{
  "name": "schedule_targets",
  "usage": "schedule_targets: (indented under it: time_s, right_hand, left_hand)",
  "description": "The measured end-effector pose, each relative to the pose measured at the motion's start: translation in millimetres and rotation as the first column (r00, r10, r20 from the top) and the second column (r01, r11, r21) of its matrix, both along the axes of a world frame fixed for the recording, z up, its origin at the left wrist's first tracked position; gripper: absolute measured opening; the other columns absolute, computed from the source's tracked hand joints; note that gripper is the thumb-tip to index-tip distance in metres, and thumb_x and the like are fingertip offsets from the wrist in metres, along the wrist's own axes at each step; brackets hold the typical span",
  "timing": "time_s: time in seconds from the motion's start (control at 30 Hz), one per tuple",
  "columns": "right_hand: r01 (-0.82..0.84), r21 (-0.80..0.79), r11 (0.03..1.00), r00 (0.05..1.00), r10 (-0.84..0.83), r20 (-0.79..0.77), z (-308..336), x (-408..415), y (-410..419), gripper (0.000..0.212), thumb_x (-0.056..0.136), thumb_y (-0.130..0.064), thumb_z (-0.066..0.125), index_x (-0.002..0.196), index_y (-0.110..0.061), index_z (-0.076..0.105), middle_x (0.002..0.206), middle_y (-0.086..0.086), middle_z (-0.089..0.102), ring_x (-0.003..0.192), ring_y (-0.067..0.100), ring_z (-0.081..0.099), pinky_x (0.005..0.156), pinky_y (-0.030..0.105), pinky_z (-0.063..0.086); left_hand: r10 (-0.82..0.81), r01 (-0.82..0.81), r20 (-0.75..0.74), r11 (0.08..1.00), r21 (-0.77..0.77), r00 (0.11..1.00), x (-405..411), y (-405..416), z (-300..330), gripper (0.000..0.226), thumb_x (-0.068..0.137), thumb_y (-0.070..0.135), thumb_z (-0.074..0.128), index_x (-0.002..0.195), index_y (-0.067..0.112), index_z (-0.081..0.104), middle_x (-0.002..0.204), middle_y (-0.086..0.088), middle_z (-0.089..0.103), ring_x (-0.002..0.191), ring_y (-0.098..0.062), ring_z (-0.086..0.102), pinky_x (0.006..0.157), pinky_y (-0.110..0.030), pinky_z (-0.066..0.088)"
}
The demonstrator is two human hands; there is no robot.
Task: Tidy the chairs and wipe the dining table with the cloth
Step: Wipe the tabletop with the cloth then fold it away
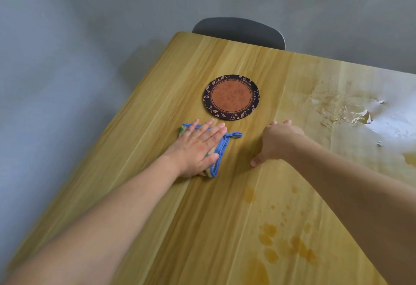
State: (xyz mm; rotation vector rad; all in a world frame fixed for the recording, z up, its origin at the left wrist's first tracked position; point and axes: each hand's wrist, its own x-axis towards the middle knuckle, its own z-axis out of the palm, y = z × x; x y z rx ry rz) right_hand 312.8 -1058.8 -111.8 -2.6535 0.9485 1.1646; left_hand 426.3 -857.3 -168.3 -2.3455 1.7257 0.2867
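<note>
My left hand (pixel 198 147) lies flat, fingers spread, on top of a folded cloth with a blue border (pixel 221 149) on the wooden dining table (pixel 157 109). Most of the cloth is hidden under the palm; its blue loop sticks out to the right. My right hand (pixel 274 140) rests on the bare tabletop a little to the right of the cloth, fingers apart and holding nothing. A grey chair back (pixel 240 31) shows behind the table's far edge, tucked close against it.
A round mat (pixel 231 97), orange with a dark leaf-patterned rim, lies just beyond both hands. Amber stains (pixel 281 246) spot the table at the near right. The surface is peeling and white (pixel 351 111) at the right. The table's left edge drops to a grey floor.
</note>
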Motion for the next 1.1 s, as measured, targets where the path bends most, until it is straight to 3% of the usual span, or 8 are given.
schedule_targets:
  time_s: [0.07,0.17,0.4,0.53,0.63,0.8,0.97,1.1]
  right_hand:
    - [-0.086,-0.005,0.996,0.996,0.086,0.038,6.1,0.2,-3.5,0.099,0.059,-0.075,0.071,0.134,-0.015,0.046,0.123,0.006,0.057,0.125,0.032,0.048,0.083,0.037,0.051]
    - [-0.175,-0.035,0.984,0.981,0.177,0.085,18.5,1.6,-8.0,0.073,0.063,-0.067,0.075,0.114,-0.018,0.056,0.081,-0.004,0.051,0.091,0.023,0.061,0.068,0.030,0.048]
    - [-0.228,-0.059,0.972,0.967,0.233,0.102,14.7,-0.8,-12.1,0.069,0.067,-0.065,0.073,0.116,-0.020,0.057,0.092,-0.003,0.055,0.091,0.022,0.062,0.066,0.029,0.048]
    - [-0.239,-0.061,0.969,0.961,0.245,0.129,10.4,-8.2,-18.0,0.053,0.073,-0.061,0.071,0.099,-0.019,0.051,0.082,-0.004,0.052,0.082,0.021,0.058,0.063,0.028,0.046]
    - [-0.248,-0.111,0.962,0.948,0.265,0.179,9.2,-14.9,-24.2,0.030,0.084,-0.037,0.066,0.105,-0.017,0.059,0.073,-0.004,0.046,0.075,0.020,0.055,0.058,0.027,0.042]
    - [-0.279,-0.124,0.952,0.939,0.297,0.174,10.9,-15.5,-26.5,0.029,0.085,-0.035,0.064,0.109,-0.018,0.059,0.084,-0.002,0.048,0.077,0.020,0.053,0.060,0.027,0.041]
    - [-0.329,-0.123,0.936,0.926,0.346,0.153,18.4,-10.7,-25.6,0.015,0.087,-0.023,0.059,0.102,-0.019,0.056,0.072,-0.004,0.041,0.076,0.020,0.053,0.060,0.028,0.043]
    - [-0.145,-0.115,0.983,0.931,0.174,0.319,22.4,3.3,-36.3,0.024,0.086,-0.009,0.047,0.106,-0.012,0.060,0.074,-0.001,0.048,0.075,0.023,0.056,0.059,0.028,0.044]
  left_hand:
    - [0.010,-0.010,0.014,1.000,-0.026,1.000,0.0,-1.4,-3.1,0.069,0.096,0.051,0.012,0.154,0.023,-0.011,0.161,0.008,-0.016,0.147,-0.018,-0.020,0.119,-0.046,-0.011]
    - [0.043,-0.035,0.044,0.984,-0.176,0.998,-16.5,12.3,-6.4,0.068,0.094,0.051,0.027,0.154,0.020,0.020,0.156,-0.001,0.021,0.142,-0.029,0.017,0.118,-0.050,0.003]
    - [-0.035,0.025,-0.033,0.963,-0.268,0.999,-78.8,26.5,-17.9,0.071,0.092,0.052,0.037,0.152,0.016,0.027,0.140,-0.001,0.035,0.127,-0.026,0.036,0.109,-0.044,0.024]
    - [-0.066,0.053,-0.049,0.972,-0.229,0.997,-75.0,6.6,-16.6,0.070,0.093,0.052,0.033,0.153,0.017,0.024,0.142,0.000,0.035,0.128,-0.025,0.034,0.110,-0.042,0.020]
    - [-0.051,0.037,-0.065,0.979,-0.199,0.997,-72.2,-19.2,-13.0,0.069,0.094,0.053,0.030,0.153,0.019,0.022,0.143,0.001,0.030,0.130,-0.026,0.029,0.111,-0.042,0.015]
    - [-0.050,0.040,-0.041,0.976,-0.216,0.998,-60.5,-42.7,-9.7,0.069,0.092,0.055,0.028,0.153,0.022,0.019,0.142,0.003,0.023,0.131,-0.025,0.023,0.112,-0.042,0.010]
    - [-0.068,0.047,-0.073,0.965,-0.257,0.995,-64.4,-39.6,-11.2,0.070,0.092,0.055,0.032,0.153,0.024,0.020,0.143,0.003,0.025,0.133,-0.025,0.024,0.113,-0.041,0.011]
    - [0.080,-0.168,-0.218,0.891,-0.421,0.973,-42.9,-47.0,3.2,0.058,0.091,0.045,0.036,0.145,0.024,0.039,0.140,0.003,0.037,0.127,-0.019,0.031,0.110,-0.041,0.028]
